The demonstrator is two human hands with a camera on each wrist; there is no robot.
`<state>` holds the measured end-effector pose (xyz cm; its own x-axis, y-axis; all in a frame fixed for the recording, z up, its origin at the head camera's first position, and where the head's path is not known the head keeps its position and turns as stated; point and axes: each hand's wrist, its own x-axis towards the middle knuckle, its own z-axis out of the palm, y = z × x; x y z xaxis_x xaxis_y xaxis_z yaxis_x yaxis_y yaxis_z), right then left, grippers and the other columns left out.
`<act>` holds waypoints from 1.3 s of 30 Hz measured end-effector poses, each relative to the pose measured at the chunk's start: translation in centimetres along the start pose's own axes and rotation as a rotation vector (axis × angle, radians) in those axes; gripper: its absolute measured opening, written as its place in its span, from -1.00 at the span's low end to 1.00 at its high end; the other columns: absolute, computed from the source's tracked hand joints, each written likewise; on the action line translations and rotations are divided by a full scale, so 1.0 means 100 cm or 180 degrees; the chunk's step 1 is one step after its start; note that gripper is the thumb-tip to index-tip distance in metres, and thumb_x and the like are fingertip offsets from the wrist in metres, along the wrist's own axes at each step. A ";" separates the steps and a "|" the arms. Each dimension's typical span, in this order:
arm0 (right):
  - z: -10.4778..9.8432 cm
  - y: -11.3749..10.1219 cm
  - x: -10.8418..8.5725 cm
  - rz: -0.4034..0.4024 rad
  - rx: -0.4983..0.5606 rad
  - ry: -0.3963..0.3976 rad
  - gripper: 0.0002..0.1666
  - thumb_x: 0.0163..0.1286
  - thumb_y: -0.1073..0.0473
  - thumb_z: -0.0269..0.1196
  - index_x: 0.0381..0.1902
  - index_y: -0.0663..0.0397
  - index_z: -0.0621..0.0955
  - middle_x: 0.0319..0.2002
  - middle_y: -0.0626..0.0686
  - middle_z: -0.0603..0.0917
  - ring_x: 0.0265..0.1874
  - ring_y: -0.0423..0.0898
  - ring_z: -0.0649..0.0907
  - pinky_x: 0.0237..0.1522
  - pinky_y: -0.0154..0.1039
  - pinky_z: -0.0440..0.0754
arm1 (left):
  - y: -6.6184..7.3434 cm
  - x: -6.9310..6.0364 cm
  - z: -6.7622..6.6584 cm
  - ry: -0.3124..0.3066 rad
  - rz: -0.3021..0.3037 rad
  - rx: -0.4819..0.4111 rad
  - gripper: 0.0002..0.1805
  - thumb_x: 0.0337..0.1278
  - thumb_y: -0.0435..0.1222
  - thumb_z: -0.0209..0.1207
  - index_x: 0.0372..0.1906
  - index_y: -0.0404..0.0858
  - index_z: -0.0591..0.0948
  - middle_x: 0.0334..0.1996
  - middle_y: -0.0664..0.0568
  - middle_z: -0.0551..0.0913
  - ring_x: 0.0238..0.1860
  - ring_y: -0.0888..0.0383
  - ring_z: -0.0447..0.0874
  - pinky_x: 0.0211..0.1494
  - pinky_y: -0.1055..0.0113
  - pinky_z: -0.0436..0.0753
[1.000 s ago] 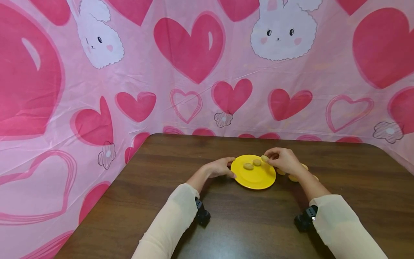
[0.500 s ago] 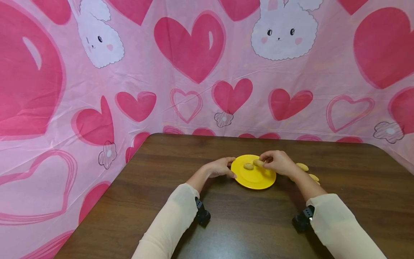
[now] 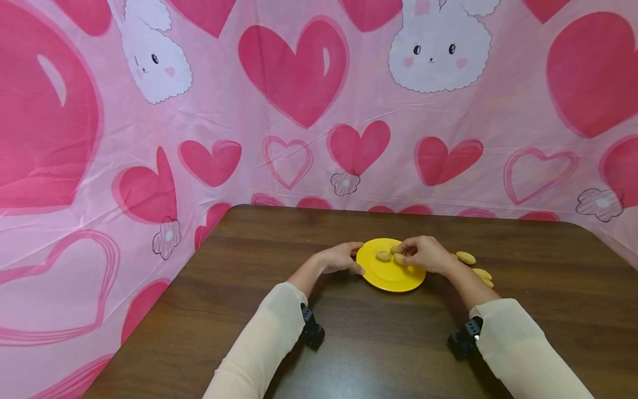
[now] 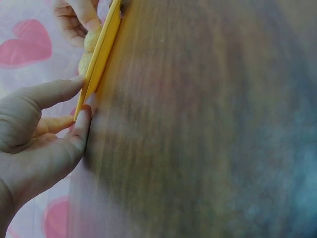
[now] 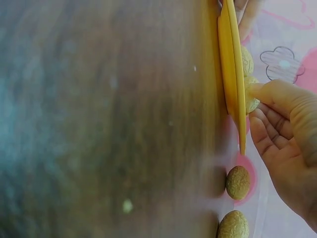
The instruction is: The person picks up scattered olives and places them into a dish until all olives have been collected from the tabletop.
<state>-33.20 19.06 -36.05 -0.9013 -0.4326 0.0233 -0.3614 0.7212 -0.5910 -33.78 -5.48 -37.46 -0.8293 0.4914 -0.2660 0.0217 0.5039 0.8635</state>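
Note:
A yellow plate [image 3: 391,280] lies on the table. My left hand [image 3: 339,258] pinches its left rim; in the left wrist view, thumb and fingers lie on both sides of the plate's edge [image 4: 101,54]. My right hand [image 3: 428,254] reaches over the right side and pinches a small potato [image 3: 399,259], yellow-brown, oval and wrinkled, low at the plate's surface. Beside it on the plate lie another small potato [image 3: 383,256] and a third [image 3: 394,249], which is partly hidden by my right fingers. In the right wrist view, the pinched one is partly covered by my thumb.
Right of the plate, on the brown wooden table [image 3: 379,343], lie several more small potatoes, among them one farther back [image 3: 466,257] and one nearer [image 3: 482,274], some partly hidden by my right forearm. A pink heart-print cloth [image 3: 299,72] hangs behind the table.
My right hand has moved left and slightly nearer me, bringing the small potato from above the plate's right rim to beside the other two. The left hand stays on the rim.

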 end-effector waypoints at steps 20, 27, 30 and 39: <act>0.001 0.001 0.001 0.0013 -0.0040 -0.0061 -0.77 0.17 0.19 0.33 -0.24 0.20 0.65 -0.39 -0.01 0.60 -0.39 -0.08 0.51 -0.27 -0.27 0.56 | -0.002 0.002 0.000 0.0009 -0.0017 -0.0024 -0.14 -0.06 -0.47 0.29 0.39 -0.30 0.15 0.29 -0.12 0.27 0.23 0.03 0.26 0.30 0.20 0.25; 0.000 0.001 0.001 -0.0026 -0.0106 -0.0054 -0.77 0.16 0.19 0.33 -0.24 0.20 0.66 -0.40 -0.02 0.61 -0.40 -0.09 0.53 -0.27 -0.25 0.58 | -0.002 0.003 0.000 -0.0009 -0.0003 -0.0046 -0.13 -0.06 -0.49 0.28 0.39 -0.30 0.13 0.29 -0.13 0.28 0.22 0.04 0.28 0.30 0.21 0.25; -0.002 -0.001 0.000 0.0010 -0.0078 -0.0036 -0.74 0.16 0.17 0.34 -0.22 0.19 0.66 -0.36 0.00 0.64 -0.39 -0.09 0.53 -0.25 -0.24 0.58 | -0.001 0.002 0.000 -0.0009 -0.0004 -0.0047 -0.13 -0.06 -0.49 0.29 0.39 -0.30 0.13 0.29 -0.13 0.28 0.22 0.03 0.28 0.30 0.20 0.25; -0.008 -0.002 -0.004 0.0225 0.0054 0.0023 -0.70 0.16 0.15 0.33 -0.17 0.19 0.65 -0.33 0.01 0.62 -0.34 -0.07 0.52 -0.24 -0.24 0.56 | -0.001 0.002 -0.001 -0.0014 -0.0009 -0.0051 -0.14 -0.06 -0.48 0.29 0.39 -0.30 0.14 0.29 -0.13 0.27 0.22 0.02 0.27 0.29 0.19 0.26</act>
<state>-32.93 19.55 -35.28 -0.9262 -0.3767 -0.0133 -0.2926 0.7406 -0.6049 -33.98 -5.50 -37.62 -0.8270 0.4930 -0.2703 0.0103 0.4940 0.8694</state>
